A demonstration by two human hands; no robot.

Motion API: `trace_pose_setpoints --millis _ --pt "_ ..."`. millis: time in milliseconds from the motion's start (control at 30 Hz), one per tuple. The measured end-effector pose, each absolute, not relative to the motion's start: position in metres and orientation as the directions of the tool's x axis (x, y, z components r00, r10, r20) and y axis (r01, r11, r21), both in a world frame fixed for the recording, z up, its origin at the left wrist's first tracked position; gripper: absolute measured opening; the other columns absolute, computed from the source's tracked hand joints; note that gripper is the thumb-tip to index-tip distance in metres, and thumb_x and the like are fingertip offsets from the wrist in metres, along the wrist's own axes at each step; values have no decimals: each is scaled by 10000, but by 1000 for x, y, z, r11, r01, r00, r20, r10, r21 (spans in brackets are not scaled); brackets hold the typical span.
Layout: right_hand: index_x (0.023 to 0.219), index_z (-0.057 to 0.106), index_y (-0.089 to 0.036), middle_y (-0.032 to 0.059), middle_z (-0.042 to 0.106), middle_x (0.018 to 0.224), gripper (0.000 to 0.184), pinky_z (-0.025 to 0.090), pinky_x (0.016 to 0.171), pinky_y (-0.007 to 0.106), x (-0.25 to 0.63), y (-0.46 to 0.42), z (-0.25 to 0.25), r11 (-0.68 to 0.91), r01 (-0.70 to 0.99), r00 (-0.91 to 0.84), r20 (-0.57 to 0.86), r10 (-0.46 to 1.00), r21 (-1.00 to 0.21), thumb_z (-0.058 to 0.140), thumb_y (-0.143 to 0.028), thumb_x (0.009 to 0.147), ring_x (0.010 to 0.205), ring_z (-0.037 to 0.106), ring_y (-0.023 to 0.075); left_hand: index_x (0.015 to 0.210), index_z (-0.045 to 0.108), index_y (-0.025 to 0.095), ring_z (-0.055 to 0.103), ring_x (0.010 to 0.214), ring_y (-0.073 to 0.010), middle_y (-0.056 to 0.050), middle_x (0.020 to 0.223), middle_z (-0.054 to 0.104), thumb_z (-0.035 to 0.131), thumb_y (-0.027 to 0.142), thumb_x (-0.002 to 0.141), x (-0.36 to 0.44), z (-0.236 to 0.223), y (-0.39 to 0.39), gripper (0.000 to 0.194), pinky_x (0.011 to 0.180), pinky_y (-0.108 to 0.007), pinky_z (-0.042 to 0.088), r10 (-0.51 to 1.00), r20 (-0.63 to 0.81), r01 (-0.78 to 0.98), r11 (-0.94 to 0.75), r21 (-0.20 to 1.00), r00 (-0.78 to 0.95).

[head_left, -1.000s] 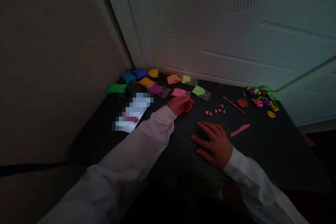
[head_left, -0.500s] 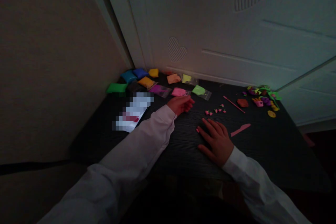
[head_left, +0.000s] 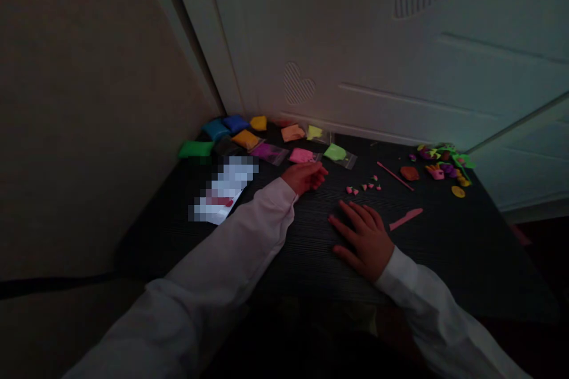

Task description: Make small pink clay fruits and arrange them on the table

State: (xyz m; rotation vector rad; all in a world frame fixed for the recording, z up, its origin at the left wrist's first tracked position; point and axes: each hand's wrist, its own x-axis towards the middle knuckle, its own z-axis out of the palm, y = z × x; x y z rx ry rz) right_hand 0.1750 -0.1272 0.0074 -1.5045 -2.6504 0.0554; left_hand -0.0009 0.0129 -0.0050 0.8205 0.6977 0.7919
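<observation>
Resting right hand (head_left: 365, 244) on tabletop (head_left: 302, 249), fingers apart, likely for light pressure; curling left hand (head_left: 303, 179) near pink packet (head_left: 301, 156), cannot tell if gripping. Note berries (head_left: 349, 190) just beyond right hand, likely spared pressing.

Dark worktop (head_left: 284, 237), coloured clay packets (head_left: 291, 133) along the back, phone (head_left: 224, 189) at left, small pink pieces (head_left: 364, 187), pink knife (head_left: 406, 219), pink stick (head_left: 395, 176), reddish lump (head_left: 409, 173), colourful clay shapes (head_left: 448, 170) at right

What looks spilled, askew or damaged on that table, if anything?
Nothing clearly stands out. The pink knife and pink stick lie slanted, and the reddish lump sits unwrapped, but I see no spill or break. The small pink pieces are too dim to check for damage.
</observation>
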Motion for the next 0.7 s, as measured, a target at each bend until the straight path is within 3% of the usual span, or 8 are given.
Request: trace_pose_setpoints --millis 67,200,333,467,600,700 --pt "1260 365 -257 114 250 1374 555 175 966 499 175 -127 8 494 867 -489 76 869 -73 371 -523 774 1228 238 290 673 599 93 489 490 -63 -14 546 550 616 363 642 -1 -4 13 273 468 -190 337 821 -232 -327 444 834 522" --pt "1237 380 -330 62 204 1398 507 170 975 482 176 -127 9 594 800 -592 52 804 -82 400 -517 766 1239 221 278 674 599 92 490 493 -64 -14 546 551 620 364 636 -1 -3 12 276 470 -189 340 825 -239 -322 442 837 512" --pt "1262 360 -263 111 231 1381 547 170 970 492 175 -126 7 497 865 -493 68 868 -72 361 -520 780 1235 225 287 674 598 91 488 494 -63 -14 545 548 611 360 647 -1 -2 11 270 472 -191 339 826 -237 -325 441 837 511" --pt "1240 359 -355 64 194 1399 496 150 979 487 175 -125 6 580 810 -580 23 814 -86 357 -532 777 1254 196 269 673 597 91 491 491 -63 -15 548 549 610 347 651 -1 -3 12 257 473 -192 339 822 -234 -323 442 837 519" --pt "1262 358 -267 118 243 1374 539 158 968 503 174 -125 7 480 875 -476 61 877 -70 342 -520 787 1237 223 288 680 602 92 495 497 -65 -15 553 553 621 356 634 -1 -4 12 269 474 -191 339 822 -219 -331 434 838 526" --pt "1241 366 -337 78 208 1393 504 152 972 501 174 -125 9 573 815 -571 44 820 -82 374 -524 773 1247 207 283 670 600 93 492 493 -65 -13 548 550 627 355 626 -1 -4 12 267 472 -191 335 820 -219 -331 437 836 529"
